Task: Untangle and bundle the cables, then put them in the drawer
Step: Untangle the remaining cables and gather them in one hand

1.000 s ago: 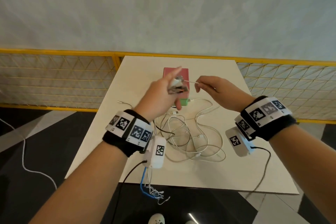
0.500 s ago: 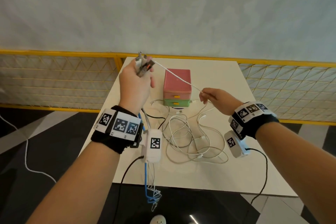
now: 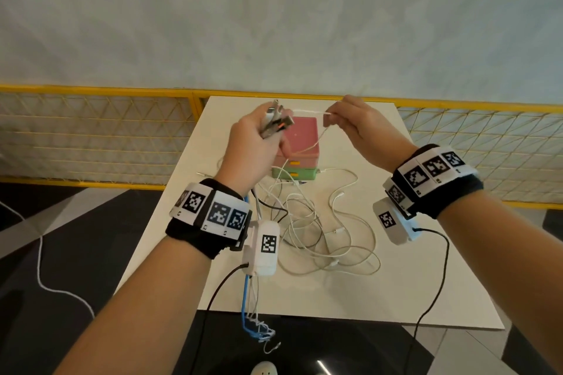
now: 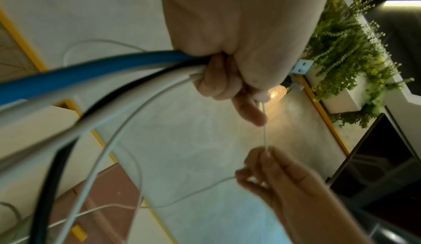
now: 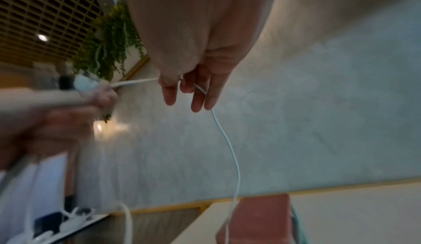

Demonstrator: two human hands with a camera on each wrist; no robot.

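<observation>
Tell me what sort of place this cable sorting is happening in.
Probably an indoor commercial or lobby-like space, not a home: a white table stands against a yellow mesh railing before a pale plaster wall, and the wrist views show a planter of greenery and a slatted ceiling.

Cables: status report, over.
Left hand grips bundled cable ends. Right hand pinches thin white cable. Tangle remains on table; drawer box closed.

Cable tangle (image 3: 320, 228) on table (image 3: 411, 283), before drawer box (image 3: 300, 149).
</observation>
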